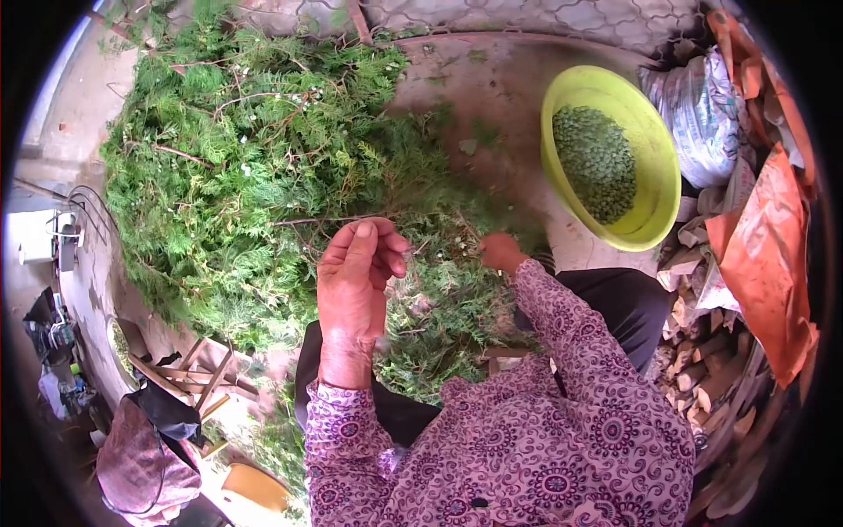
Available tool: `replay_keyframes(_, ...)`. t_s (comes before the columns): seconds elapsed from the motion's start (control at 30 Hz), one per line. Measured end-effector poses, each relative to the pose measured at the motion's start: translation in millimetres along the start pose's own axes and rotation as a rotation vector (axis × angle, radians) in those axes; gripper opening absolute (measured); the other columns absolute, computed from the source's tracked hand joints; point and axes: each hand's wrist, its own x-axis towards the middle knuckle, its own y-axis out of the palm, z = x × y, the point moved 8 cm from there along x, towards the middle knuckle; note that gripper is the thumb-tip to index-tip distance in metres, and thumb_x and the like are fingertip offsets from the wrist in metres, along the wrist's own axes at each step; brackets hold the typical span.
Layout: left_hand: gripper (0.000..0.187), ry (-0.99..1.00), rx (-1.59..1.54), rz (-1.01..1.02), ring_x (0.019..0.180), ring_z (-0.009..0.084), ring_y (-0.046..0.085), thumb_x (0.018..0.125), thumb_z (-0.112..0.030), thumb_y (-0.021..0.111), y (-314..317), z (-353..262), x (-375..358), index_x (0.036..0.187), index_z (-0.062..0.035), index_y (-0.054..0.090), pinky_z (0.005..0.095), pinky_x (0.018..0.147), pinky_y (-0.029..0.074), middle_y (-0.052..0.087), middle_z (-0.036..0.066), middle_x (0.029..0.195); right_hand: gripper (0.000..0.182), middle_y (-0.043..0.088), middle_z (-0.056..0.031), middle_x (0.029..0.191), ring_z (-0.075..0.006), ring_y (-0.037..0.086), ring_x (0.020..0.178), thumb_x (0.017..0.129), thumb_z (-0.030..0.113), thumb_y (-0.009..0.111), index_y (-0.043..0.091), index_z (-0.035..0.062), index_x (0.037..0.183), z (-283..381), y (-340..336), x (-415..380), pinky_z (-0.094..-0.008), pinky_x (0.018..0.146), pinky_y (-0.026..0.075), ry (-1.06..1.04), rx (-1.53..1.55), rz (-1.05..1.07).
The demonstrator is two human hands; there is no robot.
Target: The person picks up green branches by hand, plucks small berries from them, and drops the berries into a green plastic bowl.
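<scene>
A big heap of cut evergreen branches (237, 176) with feathery green leaves spreads in front of me and between my knees. Above it, my left hand (356, 272) is raised with the thumb pressed to the curled fingers; whatever it pinches, if anything, is too small to make out. My right hand (502, 252) is closed in a fist at the heap's right side, at the base of a leafy branch (492, 198) that is smeared by motion. To the right, a yellow-green basin (654, 184) stands tilted, holding many small green seed cones (597, 162).
Stacked firewood (711, 373), an orange sheet (768, 272) and a white woven sack (694, 119) line the right side. Lower left are a wooden stool frame (198, 378), an orange-yellow basin (255, 487) and a patterned cloth (145, 465). A patterned wall (527, 18) runs behind.
</scene>
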Motion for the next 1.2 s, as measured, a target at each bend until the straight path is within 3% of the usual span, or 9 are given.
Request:
replay_keyframes(0.17,0.019,0.015,-0.018,0.022,0.056,0.0124,0.051,0.088,-0.016,0.048,4.1,-5.4,-4.5,0.09,0.0005,0.057,0.0223,0.054,0.042,0.06,0.009,0.073,0.026,0.061,-0.012,0.08,-0.028,0.057,0.075,0.069,0.015,0.055,0.061,0.0059,0.093,21.0,-72.6,-48.3,-0.0381,0.066,0.045,-0.234,0.297,-0.473)
replay_keyframes(0.27,0.019,0.031,-0.018,0.046,0.056,0.0119,0.051,0.088,-0.016,0.05,2.3,-6.5,-6.2,0.09,0.0003,0.057,0.0222,0.052,0.042,0.06,0.009,0.073,0.024,0.059,-0.0069,0.071,-0.016,0.055,0.062,0.071,0.013,0.053,0.06,0.0009,0.091,31.8,-92.7,-72.0,-0.03,0.055,0.044,-0.039,1.008,-0.18)
replay_keyframes(0.37,0.018,0.037,0.045,0.049,0.055,0.0121,0.052,0.087,-0.017,0.051,-2.7,-6.7,-7.5,0.09,-0.0008,0.058,0.0225,0.051,0.043,0.06,0.008,0.073,0.023,0.058,-0.0057,0.071,-0.0066,0.051,0.057,0.073,0.012,0.052,0.059,-0.0025,0.09,49.7,-128.2,-91.7,-0.0224,0.05,0.041,-0.114,1.075,-0.133)
replay_keyframes(0.53,0.016,0.158,0.238,0.064,0.055,0.0104,0.053,0.084,-0.017,0.056,-10.0,-6.9,-10.5,0.089,-0.0019,0.059,0.0232,0.051,0.044,0.061,0.004,0.071,0.023,0.059,-0.0076,0.076,-0.0079,0.052,0.061,0.074,0.011,0.051,0.058,-0.0021,0.091,99.9,-208.1,-168.8,-0.021,0.052,0.042,-0.237,1.069,-0.201)
replay_keyframes(0.6,0.018,0.553,0.754,0.063,0.06,0.0109,0.056,0.082,-0.017,0.059,-1.3,-20.2,-20.2,0.092,-0.0018,0.058,0.0233,0.056,0.046,0.061,0.004,0.07,0.023,0.059,-0.0076,0.077,-0.0091,0.053,0.063,0.074,0.011,0.05,0.058,-0.0022,0.091,112.6,-227.4,-195.3,-0.021,0.053,0.042,-0.274,1.076,-0.223)
replay_keyframes(0.77,0.048,0.793,1.312,0.077,0.097,0.0309,0.051,0.067,-0.021,0.069,22.6,-23.1,-45.7,0.107,-0.0018,0.052,0.0382,0.083,0.042,0.053,0.015,0.106,0.021,0.061,-0.0086,0.076,-0.0098,0.053,0.059,0.074,0.011,0.049,0.058,-0.0025,0.088,147.8,-253.9,-252.3,-0.0199,0.049,0.04,-0.344,1.117,-0.246)
replay_keyframes(0.87,0.048,0.924,1.373,0.073,0.097,0.0319,0.051,0.069,-0.017,0.067,28.8,-25.3,-55.8,0.112,-0.0065,0.05,0.0372,0.084,0.042,0.053,0.016,0.11,0.021,0.06,-0.0093,0.076,-0.0116,0.056,0.065,0.074,0.011,0.049,0.057,-0.003,0.087,169.8,-255.6,-275.6,-0.0206,0.049,0.041,-0.351,1.123,-0.15)
replay_keyframes(1.07,0.031,0.731,1.264,0.45,0.088,0.0305,0.051,0.069,-0.014,0.064,28.8,-2.5,-53.1,0.098,-0.008,0.058,0.038,0.081,0.042,0.058,0.01,0.096,0.019,0.059,-0.0109,0.079,-0.0158,0.06,0.069,0.077,0.01,0.05,0.057,-0.0043,0.089,203.1,-262.8,-291.9,-0.0224,0.052,0.044,-0.464,1.151,0.003)
replay_keyframes(1.2,0.017,0.696,1.15,0.372,0.082,0.0313,0.053,0.069,-0.009,0.058,18.9,-12.2,-51.5,0.085,-0.0051,0.061,0.0387,0.078,0.043,0.059,0.013,0.081,0.028,0.06,-0.0123,0.08,-0.0141,0.058,0.062,0.085,0.022,0.05,0.057,-0.0044,0.091,217.2,-277.4,-300.5,-0.022,0.048,0.041,-0.547,0.983,-0.229)
